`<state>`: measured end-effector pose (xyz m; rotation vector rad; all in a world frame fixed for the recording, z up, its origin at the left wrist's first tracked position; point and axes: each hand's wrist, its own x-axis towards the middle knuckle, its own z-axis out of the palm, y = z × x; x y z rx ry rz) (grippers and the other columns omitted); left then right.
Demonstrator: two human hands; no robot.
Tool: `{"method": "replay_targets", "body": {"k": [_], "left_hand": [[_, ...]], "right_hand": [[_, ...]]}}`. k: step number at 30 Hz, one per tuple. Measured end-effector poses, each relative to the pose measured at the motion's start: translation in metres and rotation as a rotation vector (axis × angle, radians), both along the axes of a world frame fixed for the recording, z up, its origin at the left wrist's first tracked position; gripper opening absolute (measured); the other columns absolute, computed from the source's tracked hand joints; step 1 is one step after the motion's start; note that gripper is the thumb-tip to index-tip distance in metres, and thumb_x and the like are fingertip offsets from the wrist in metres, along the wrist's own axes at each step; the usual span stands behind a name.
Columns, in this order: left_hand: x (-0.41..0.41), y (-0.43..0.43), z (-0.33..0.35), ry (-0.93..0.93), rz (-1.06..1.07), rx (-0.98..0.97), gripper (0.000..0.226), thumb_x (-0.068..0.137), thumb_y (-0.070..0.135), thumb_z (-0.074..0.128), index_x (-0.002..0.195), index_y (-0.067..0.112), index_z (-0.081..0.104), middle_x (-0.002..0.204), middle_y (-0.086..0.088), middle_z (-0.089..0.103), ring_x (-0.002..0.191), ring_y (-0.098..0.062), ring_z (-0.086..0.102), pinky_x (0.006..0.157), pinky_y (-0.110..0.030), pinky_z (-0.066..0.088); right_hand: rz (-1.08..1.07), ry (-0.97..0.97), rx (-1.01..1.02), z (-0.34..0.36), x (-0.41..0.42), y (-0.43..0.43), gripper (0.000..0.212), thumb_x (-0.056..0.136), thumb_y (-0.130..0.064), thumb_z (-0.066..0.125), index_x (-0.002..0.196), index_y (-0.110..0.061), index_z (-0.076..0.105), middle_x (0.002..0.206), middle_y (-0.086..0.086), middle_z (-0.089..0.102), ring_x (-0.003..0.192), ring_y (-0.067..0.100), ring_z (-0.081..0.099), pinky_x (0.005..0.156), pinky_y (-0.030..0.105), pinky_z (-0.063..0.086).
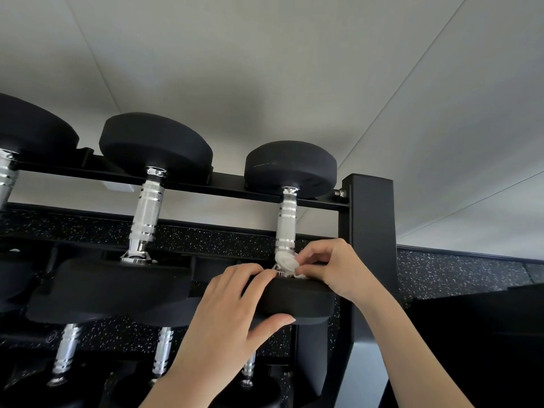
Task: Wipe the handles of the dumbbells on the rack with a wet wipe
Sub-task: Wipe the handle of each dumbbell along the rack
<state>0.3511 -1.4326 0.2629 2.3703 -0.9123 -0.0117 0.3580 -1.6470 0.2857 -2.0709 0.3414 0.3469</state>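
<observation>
A black dumbbell rack [368, 213] carries black dumbbells with chrome handles. On the rightmost dumbbell of the top row, the handle [287, 220] has a white wet wipe [285, 264] bunched around its near end. My right hand [332, 267] pinches the wipe against the handle. My left hand [232, 316] grips that dumbbell's near black head [297, 301], thumb under it, fingertips touching the wipe. A second dumbbell's handle [146, 213] stands to the left.
A third dumbbell [26, 128] shows partly at the far left. Lower-row handles [66, 353] sit below. The speckled black floor [456, 272] and a white wall [265, 69] lie behind the rack.
</observation>
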Motion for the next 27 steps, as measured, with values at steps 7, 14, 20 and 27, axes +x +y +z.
{"method": "replay_targets", "body": {"k": [7, 14, 20, 27], "left_hand": [[-0.001, -0.002, -0.006, -0.063, 0.012, -0.045, 0.055, 0.093, 0.064, 0.034, 0.122, 0.021, 0.052, 0.115, 0.006, 0.054, 0.106, -0.013, 0.050, 0.090, -0.030, 0.037], [0.002, -0.003, -0.011, -0.106, 0.001, -0.069, 0.056, 0.095, 0.064, 0.030, 0.122, 0.020, 0.051, 0.113, 0.003, 0.055, 0.105, -0.014, 0.050, 0.088, -0.030, 0.036], [0.003, -0.003, -0.014, -0.123, -0.011, -0.059, 0.056, 0.095, 0.064, 0.031, 0.122, 0.020, 0.051, 0.113, 0.005, 0.053, 0.104, -0.014, 0.050, 0.088, -0.031, 0.036], [0.005, -0.004, -0.017, -0.144, -0.015, -0.068, 0.056, 0.093, 0.066, 0.032, 0.121, 0.021, 0.051, 0.114, 0.006, 0.050, 0.102, -0.014, 0.049, 0.085, -0.032, 0.037]], "right_hand": [[-0.100, -0.036, 0.161, -0.015, 0.000, -0.003, 0.018, 0.071, 0.002, 0.075, 0.072, -0.015, 0.072, 0.079, 0.001, 0.072, 0.080, 0.014, 0.068, 0.077, 0.022, 0.049], [-0.270, -0.211, 0.254, -0.027, 0.006, -0.002, 0.013, 0.071, 0.007, 0.073, 0.077, -0.004, 0.070, 0.081, 0.007, 0.071, 0.079, 0.015, 0.067, 0.074, 0.023, 0.053], [-0.430, -0.313, 0.243, -0.027, 0.032, 0.003, 0.013, 0.077, 0.001, 0.070, 0.084, -0.010, 0.069, 0.085, 0.000, 0.070, 0.081, 0.009, 0.065, 0.077, 0.022, 0.052], [-0.510, -0.375, 0.286, -0.028, 0.058, -0.001, 0.016, 0.080, -0.001, 0.068, 0.084, -0.017, 0.069, 0.087, 0.001, 0.070, 0.084, 0.013, 0.064, 0.083, 0.032, 0.053]]}}
